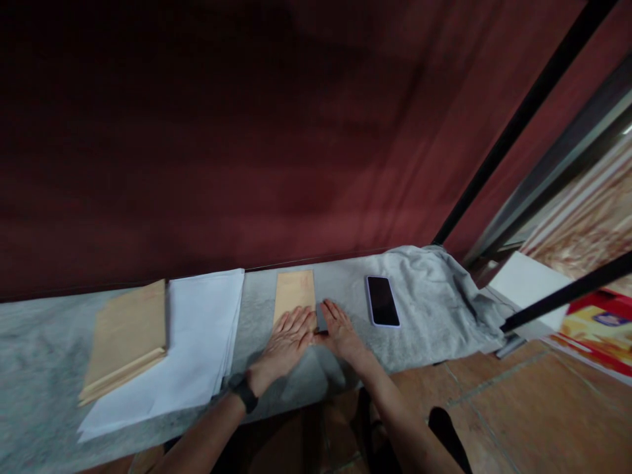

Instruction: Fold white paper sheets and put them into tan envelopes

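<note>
A tan paper envelope [295, 289] lies on the grey cloth in front of me. My left hand [289, 336] rests flat on its near part, fingers stretched out, hiding that end. A dark watch band is on the left wrist. My right hand [340, 334] is set down along the envelope's right edge, fingers extended, its thumb close to the left thumb. Between the hands is a small dark patch; I cannot tell whether it is shadow or an object. Neither hand appears to grasp anything.
Grey cloth [261, 289] covers the narrow bench against a dark red wall. At left, a stack of brown envelopes [131, 326] overlaps white paper sheets [197, 349]. A phone [383, 301] lies to the right. Black poles [518, 125] and a white box [528, 283] stand further right.
</note>
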{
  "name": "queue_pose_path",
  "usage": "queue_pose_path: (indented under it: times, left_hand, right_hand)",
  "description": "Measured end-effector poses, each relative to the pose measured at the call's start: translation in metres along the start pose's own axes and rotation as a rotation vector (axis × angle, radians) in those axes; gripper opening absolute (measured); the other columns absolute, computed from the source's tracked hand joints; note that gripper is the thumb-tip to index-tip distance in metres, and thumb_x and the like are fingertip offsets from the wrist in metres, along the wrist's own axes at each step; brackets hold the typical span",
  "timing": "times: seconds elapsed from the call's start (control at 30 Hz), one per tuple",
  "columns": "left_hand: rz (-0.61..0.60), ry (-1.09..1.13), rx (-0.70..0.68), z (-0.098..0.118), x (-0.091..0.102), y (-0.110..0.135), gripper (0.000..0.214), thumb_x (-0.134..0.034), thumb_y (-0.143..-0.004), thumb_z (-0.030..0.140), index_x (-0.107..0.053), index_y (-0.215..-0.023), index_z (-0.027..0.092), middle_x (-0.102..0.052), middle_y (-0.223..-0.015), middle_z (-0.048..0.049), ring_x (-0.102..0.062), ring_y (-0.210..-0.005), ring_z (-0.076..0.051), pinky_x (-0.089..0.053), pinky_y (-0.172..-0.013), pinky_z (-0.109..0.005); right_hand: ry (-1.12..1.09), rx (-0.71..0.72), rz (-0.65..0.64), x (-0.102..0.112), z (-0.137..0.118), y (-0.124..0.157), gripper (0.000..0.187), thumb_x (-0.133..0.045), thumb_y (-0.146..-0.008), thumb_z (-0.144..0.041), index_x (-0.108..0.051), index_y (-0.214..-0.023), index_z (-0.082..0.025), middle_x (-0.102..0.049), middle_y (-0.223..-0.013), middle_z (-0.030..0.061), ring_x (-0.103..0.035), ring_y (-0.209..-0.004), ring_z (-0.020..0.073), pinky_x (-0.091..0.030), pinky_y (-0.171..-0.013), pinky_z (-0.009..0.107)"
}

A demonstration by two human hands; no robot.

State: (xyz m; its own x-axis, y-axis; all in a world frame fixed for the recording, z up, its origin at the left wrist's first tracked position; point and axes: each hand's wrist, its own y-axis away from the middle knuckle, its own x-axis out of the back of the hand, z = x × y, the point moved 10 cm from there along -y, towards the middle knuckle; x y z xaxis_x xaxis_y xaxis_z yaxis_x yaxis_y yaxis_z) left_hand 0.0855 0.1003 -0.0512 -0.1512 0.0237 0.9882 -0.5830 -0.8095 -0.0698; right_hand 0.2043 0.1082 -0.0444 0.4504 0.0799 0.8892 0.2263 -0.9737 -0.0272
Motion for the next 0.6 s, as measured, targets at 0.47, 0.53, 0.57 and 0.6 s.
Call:
queue_pose_path:
  times: [0.47,0.53,0.57,0.6]
  left_hand:
    - [0.212,0.131,0.415,-0.048,0.031,0.044,0.055,-0.053,-0.093,0.030,-0.047,-0.144,0.013,-0.057,-0.141,-0.0189,-0.053,-0.130,-0.032,-0.042,-0.108,-0.047]
    - [0.259,0.236,0.450,-0.055,0.036,0.043,0.060,-0.059,-0.087,0.027,-0.045,-0.145,0.018,-0.062,-0.130,-0.0145,-0.058,-0.121,-0.030,-0.045,-0.105,-0.045]
    - [0.284,0.302,0.483,-0.061,0.036,0.043,0.064,-0.062,-0.085,0.026,-0.044,-0.146,0.018,-0.064,-0.124,-0.0127,-0.060,-0.117,-0.029,-0.047,-0.103,-0.044]
    - [0.305,0.379,0.524,-0.068,0.035,0.044,0.069,-0.064,-0.082,0.026,-0.042,-0.147,0.018,-0.065,-0.117,-0.0108,-0.062,-0.112,-0.028,-0.048,-0.099,-0.042]
  right_hand:
    - [-0.033,-0.030,-0.043,0.002,0.002,0.002,0.088,-0.073,-0.082,-0.040,-0.034,-0.156,-0.014,-0.029,-0.164,0.0164,-0.024,-0.153,0.0283,-0.025,-0.123,0.047]
    - [-0.023,-0.021,-0.049,0.002,-0.001,0.003,0.087,-0.072,-0.083,-0.036,-0.032,-0.157,-0.016,-0.028,-0.164,0.0159,-0.024,-0.153,0.0279,-0.025,-0.123,0.048]
    - [-0.017,-0.012,-0.053,0.003,-0.004,0.003,0.086,-0.070,-0.084,-0.033,-0.031,-0.157,-0.016,-0.027,-0.164,0.0158,-0.023,-0.153,0.0274,-0.024,-0.123,0.048]
    - [-0.013,-0.001,-0.055,0.003,-0.006,0.004,0.084,-0.069,-0.084,-0.030,-0.030,-0.158,-0.015,-0.027,-0.165,0.0157,-0.023,-0.153,0.0269,-0.024,-0.123,0.047]
